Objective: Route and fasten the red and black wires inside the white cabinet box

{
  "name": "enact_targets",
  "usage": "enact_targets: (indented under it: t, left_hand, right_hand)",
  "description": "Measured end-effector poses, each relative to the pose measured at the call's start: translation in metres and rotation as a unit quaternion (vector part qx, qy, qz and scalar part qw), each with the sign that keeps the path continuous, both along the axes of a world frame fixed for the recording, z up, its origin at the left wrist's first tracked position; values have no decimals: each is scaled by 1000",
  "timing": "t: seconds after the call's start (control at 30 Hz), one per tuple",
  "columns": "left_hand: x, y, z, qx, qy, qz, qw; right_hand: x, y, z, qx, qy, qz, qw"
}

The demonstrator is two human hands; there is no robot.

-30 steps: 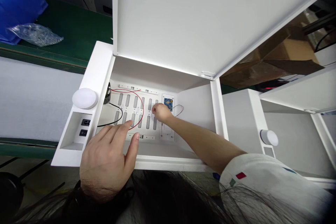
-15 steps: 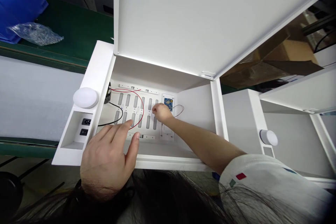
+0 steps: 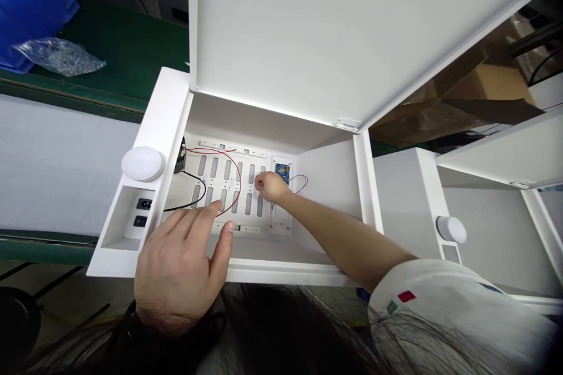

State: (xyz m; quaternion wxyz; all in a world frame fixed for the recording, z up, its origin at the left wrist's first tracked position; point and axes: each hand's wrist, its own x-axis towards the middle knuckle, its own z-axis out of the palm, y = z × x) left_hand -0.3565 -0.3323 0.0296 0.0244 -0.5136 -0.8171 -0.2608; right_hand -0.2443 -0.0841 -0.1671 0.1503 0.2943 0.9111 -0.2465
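A white metal cabinet [image 3: 165, 111] lies with its lid [image 3: 308, 29] raised. My left hand [image 3: 185, 261] rests over its near edge with fingers apart, holding nothing. Deep inside, my right hand [image 3: 271, 187] is closed in a pinch at the slotted base [image 3: 241, 205]; what its fingertips hold, if anything, is hidden. Just beyond that hand sits a blue circuit board [image 3: 282, 172] with thin red wires [image 3: 301, 178]. A longer red wire [image 3: 240, 179] loops across the slots, and a black cable [image 3: 199, 180] runs near a dark round part [image 3: 180, 155] at the left wall.
At the left end are a white round knob [image 3: 143, 163] and a recess with a power socket [image 3: 145, 204] and a switch [image 3: 141, 221]. A blue bin [image 3: 33, 6] and a plastic bag [image 3: 61, 57] stand on the green bench [image 3: 114, 47]. Another white cabinet [image 3: 398, 205] is at right.
Almost nothing differs. My right hand stays pinched at the same spot inside the cabinet, with only a very slight shift, and my left hand keeps its place.
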Motion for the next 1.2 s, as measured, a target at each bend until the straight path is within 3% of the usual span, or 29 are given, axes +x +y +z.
enact_targets:
  t: [0.23,0.4,0.7,0.83,1.03,1.13,1.2]
  left_hand:
    - [-1,-1,0,1,-3,-1,1000]
    - [0,-1,0,0,-3,-3,1000]
    - [0,-1,0,-2,1,-3,1000]
    - [0,-1,-2,-1,-1,1,1000]
    - [0,-2,-2,-1,1,-3,1000]
    - [0,-2,-1,-4,-6,-5,1000]
    - [-1,-1,0,-5,-14,-2,1000]
  right_hand:
    - [1,5,5,-4,-16,14,1000]
    - [-1,5,10,13,6,-16,1000]
    - [-2,2,5,9,-10,28,1000]
    - [-3,1,10,38,-36,107,993]
    - [-14,-10,39,24,-134,208,969]
    - [-25,-11,69,-48,-220,218,950]
    - [-33,-6,98,-100,-228,202,947]
